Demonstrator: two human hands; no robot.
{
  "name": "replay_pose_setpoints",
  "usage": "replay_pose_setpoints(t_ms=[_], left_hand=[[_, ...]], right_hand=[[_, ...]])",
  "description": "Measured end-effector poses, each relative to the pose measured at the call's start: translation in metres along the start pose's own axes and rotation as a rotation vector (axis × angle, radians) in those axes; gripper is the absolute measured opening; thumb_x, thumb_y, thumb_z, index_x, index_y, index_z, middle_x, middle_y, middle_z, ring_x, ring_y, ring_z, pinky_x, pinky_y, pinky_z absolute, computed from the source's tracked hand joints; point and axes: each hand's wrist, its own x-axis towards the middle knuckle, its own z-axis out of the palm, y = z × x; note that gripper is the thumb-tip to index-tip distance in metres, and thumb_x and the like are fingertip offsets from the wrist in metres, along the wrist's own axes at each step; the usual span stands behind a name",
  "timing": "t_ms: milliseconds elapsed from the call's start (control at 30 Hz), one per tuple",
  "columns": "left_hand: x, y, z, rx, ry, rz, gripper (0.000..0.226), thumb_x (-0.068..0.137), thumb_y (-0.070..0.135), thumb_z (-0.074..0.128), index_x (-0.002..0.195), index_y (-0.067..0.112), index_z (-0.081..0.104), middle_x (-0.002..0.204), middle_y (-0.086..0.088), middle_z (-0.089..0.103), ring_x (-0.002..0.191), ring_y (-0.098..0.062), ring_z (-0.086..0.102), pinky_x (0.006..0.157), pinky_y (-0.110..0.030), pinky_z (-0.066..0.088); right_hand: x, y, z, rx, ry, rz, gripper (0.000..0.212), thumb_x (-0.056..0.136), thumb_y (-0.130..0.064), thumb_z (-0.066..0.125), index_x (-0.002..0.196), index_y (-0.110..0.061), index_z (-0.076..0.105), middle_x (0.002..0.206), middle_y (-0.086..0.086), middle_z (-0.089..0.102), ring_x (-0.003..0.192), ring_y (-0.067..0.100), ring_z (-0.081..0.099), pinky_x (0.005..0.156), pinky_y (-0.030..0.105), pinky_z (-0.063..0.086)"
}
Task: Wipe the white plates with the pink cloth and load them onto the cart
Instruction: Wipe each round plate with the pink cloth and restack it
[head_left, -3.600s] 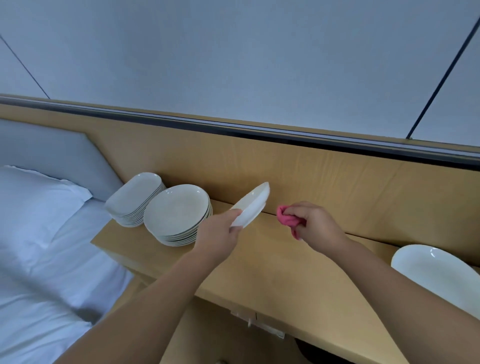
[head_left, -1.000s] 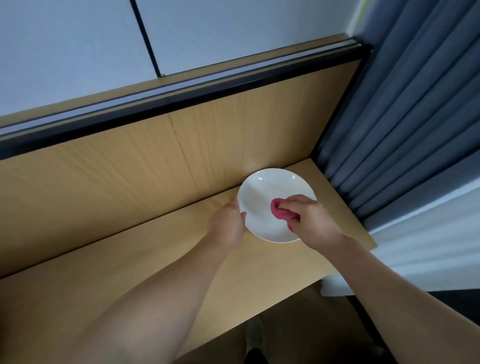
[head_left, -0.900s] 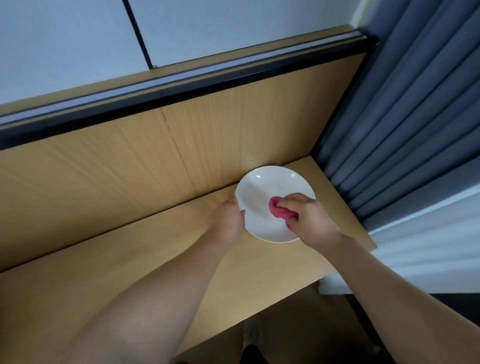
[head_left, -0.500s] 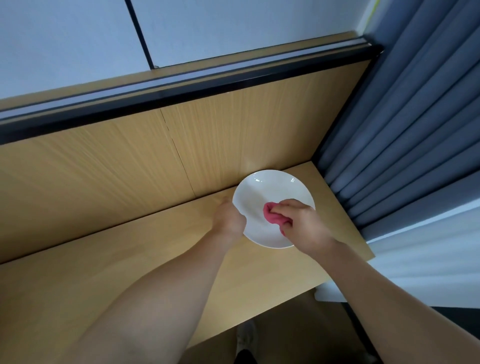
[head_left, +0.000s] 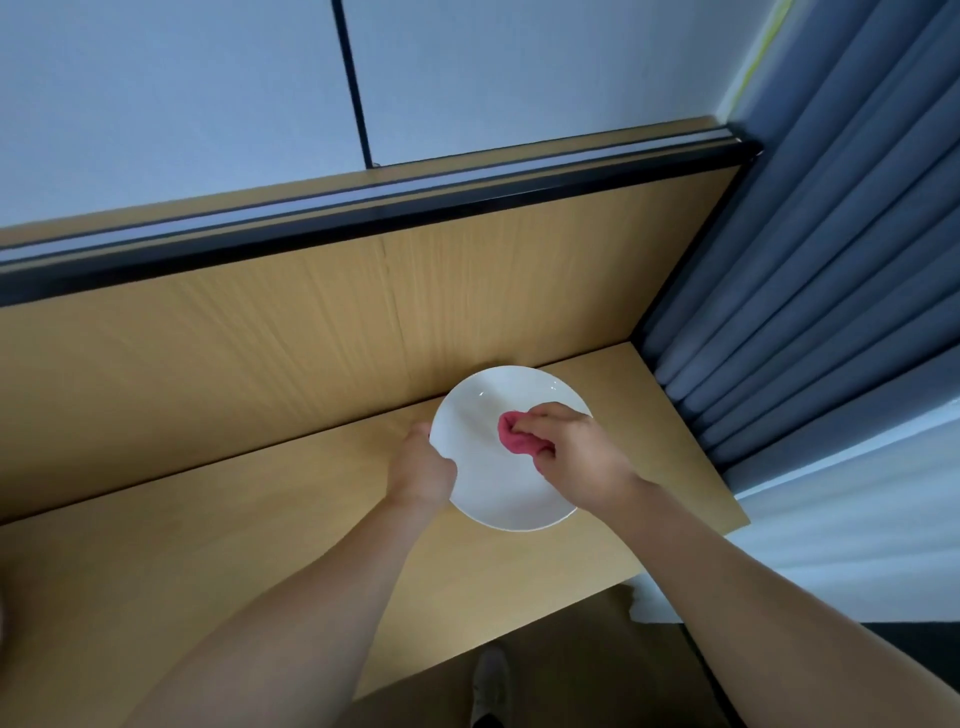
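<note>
A round white plate (head_left: 493, 483) lies over the right end of the wooden shelf (head_left: 208, 545), close to the back panel. My left hand (head_left: 422, 470) grips the plate's left rim. My right hand (head_left: 574, 454) holds a bunched pink cloth (head_left: 511, 435) and presses it on the middle of the plate. Most of the cloth is hidden under my fingers. No cart and no other plates are in view.
A wooden back panel (head_left: 311, 353) with a black rail rises behind the shelf. Blue-grey curtains (head_left: 810, 291) hang at the right, right beside the shelf's end. The shelf's front edge runs below my forearms, with floor and a shoe (head_left: 488, 680) beneath.
My right hand has slid the pink cloth leftward across the plate, from its right half to its middle. My left hand keeps its grip on the left rim. Earlier, I was at the plate stacks.
</note>
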Motion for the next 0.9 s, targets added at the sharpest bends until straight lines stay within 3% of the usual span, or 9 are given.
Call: replay_pose_setpoints(t_ms=[200,333,567,900], left_hand=[[-0.025,-0.058,-0.063,-0.032,0.076,-0.063,0.04,0.08,0.002,0.04,0.114,0.02,0.052,0.097,0.002,0.062,0.086,-0.023,0.06,0.063,-0.029,0.048],[-0.046,-0.103,-0.103,-0.037,0.121,-0.113,0.041,0.08,0.002,0.039,0.114,0.02,0.053,0.091,0.002,0.063,0.083,-0.024,0.061,0.061,-0.029,0.047],[-0.085,-0.165,-0.155,-0.059,0.166,-0.171,0.042,0.083,0.002,0.039,0.118,0.021,0.052,0.091,0.005,0.061,0.083,-0.02,0.06,0.062,-0.029,0.048],[-0.097,-0.206,-0.179,-0.121,0.183,-0.237,0.046,0.083,0.001,0.044,0.125,0.019,0.05,0.1,0.003,0.06,0.09,-0.021,0.06,0.066,-0.031,0.053]], right_hand=[[0.004,-0.053,0.036,0.009,-0.05,-0.083,0.05,0.073,0.011,0.042,0.096,-0.024,0.071,0.087,-0.013,0.054,0.08,0.003,0.05,0.07,0.023,0.047],[0.004,-0.095,0.069,0.003,-0.099,-0.142,0.048,0.074,0.009,0.043,0.095,-0.024,0.07,0.094,-0.006,0.061,0.088,0.012,0.056,0.076,0.03,0.051],[-0.002,-0.165,0.121,0.043,-0.174,-0.199,0.049,0.075,0.008,0.04,0.094,-0.027,0.069,0.101,-0.005,0.061,0.093,0.014,0.058,0.077,0.032,0.052],[0.0,-0.187,0.174,-0.022,-0.232,-0.246,0.047,0.079,0.006,0.045,0.097,-0.031,0.068,0.096,-0.01,0.062,0.095,0.012,0.057,0.079,0.033,0.051]])
